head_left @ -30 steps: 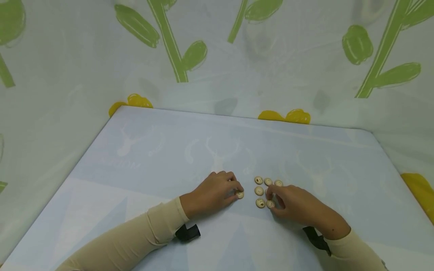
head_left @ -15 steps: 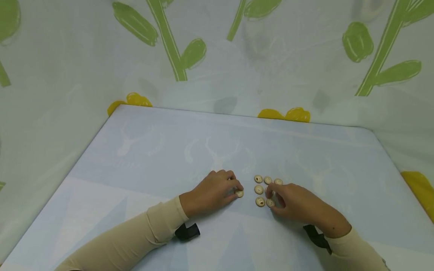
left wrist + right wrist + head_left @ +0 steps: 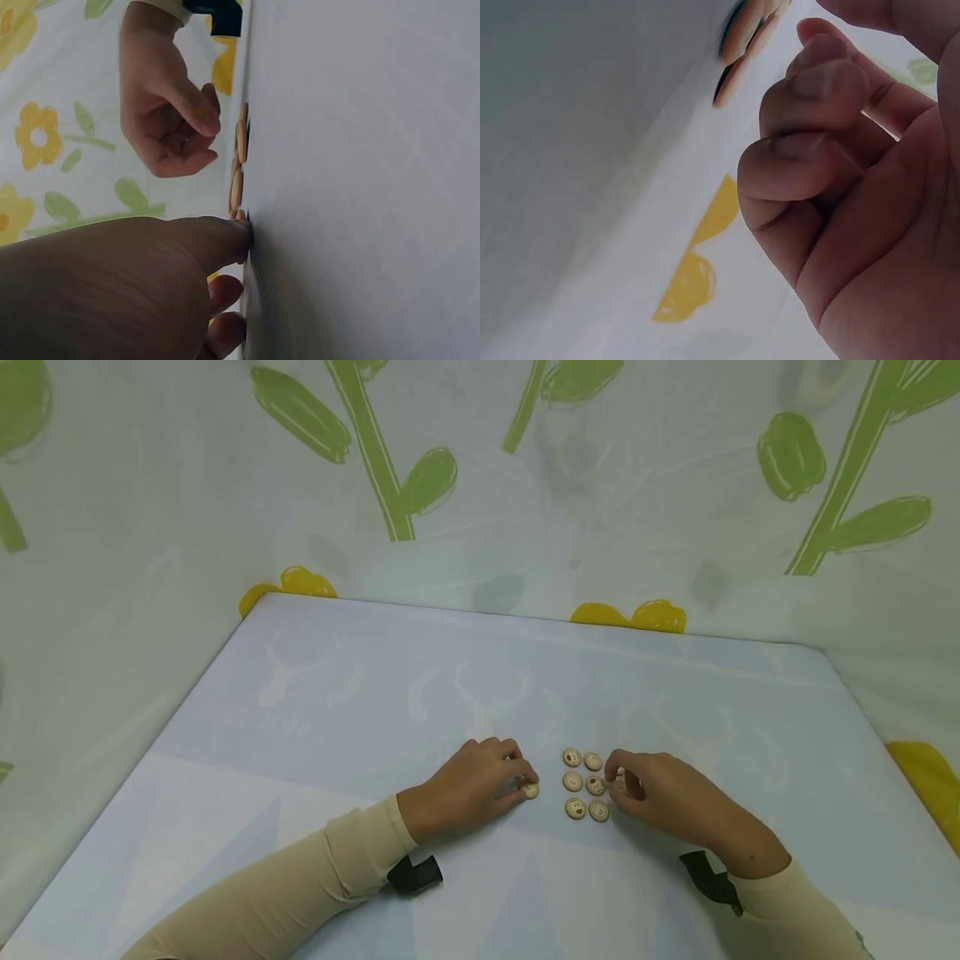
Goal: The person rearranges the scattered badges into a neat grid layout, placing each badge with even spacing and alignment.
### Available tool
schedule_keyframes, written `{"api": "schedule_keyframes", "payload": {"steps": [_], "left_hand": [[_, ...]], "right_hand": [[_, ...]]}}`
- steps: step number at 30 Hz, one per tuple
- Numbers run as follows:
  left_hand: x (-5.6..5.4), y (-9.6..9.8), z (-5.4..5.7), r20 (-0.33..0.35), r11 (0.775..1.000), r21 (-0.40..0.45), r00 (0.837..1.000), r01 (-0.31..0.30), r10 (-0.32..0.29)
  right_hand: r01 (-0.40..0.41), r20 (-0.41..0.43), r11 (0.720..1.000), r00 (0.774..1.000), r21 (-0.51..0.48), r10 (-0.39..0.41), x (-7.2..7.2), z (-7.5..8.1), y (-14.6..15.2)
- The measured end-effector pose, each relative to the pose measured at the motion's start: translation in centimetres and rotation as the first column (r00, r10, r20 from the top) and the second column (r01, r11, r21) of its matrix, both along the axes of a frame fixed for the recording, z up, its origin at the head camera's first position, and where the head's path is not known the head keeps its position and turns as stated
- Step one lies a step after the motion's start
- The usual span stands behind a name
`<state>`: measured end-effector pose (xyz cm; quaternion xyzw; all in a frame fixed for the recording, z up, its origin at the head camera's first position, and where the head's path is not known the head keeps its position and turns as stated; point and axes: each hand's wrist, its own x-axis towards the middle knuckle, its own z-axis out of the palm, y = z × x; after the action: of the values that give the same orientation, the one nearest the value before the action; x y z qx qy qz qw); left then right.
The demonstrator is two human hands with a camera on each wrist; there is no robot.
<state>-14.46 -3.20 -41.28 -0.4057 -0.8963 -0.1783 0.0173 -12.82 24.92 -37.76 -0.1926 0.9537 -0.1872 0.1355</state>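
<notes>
Small round wooden buttons with dark markings lie in neat rows on the table, among them a corner button [image 3: 572, 757] and a middle button [image 3: 596, 786]. Left of these rows, my left hand [image 3: 468, 789] pinches a separate button [image 3: 530, 789] between thumb and index finger, down on the tabletop. My right hand [image 3: 671, 797] hovers at the right side of the rows, partly covering a button [image 3: 621, 781] there. In the right wrist view its fingers [image 3: 802, 161] are loosely curled, with a gap to the thumb and nothing seen held.
The pale blue table [image 3: 360, 677] has faint deer prints. Behind it hangs a white cloth [image 3: 480, 527] with green leaves and yellow flowers. Black wrist straps [image 3: 415, 875] show below the sleeves.
My right hand has moved off the bottom middle button, up and right to the right side of the rows, uncovering the middle button. The left hand stays on its button.
</notes>
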Motion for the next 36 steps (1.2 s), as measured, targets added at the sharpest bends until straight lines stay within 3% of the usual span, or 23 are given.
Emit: {"api": "schedule_keyframes", "payload": {"steps": [12, 36], "left_hand": [[0.0, 0.0, 0.0, -0.014, 1.0, -0.002, 1.0, 0.005, -0.005], [0.0, 0.1, 0.2, -0.011, 1.0, -0.006, 1.0, 0.003, -0.003]], "right_hand": [[0.095, 0.052, 0.995, 0.994, -0.008, -0.094, -1.0, -0.3, 1.4], [0.11, -0.01, 0.994, 0.994, 0.02, -0.11, -1.8, -1.4, 1.7]]}}
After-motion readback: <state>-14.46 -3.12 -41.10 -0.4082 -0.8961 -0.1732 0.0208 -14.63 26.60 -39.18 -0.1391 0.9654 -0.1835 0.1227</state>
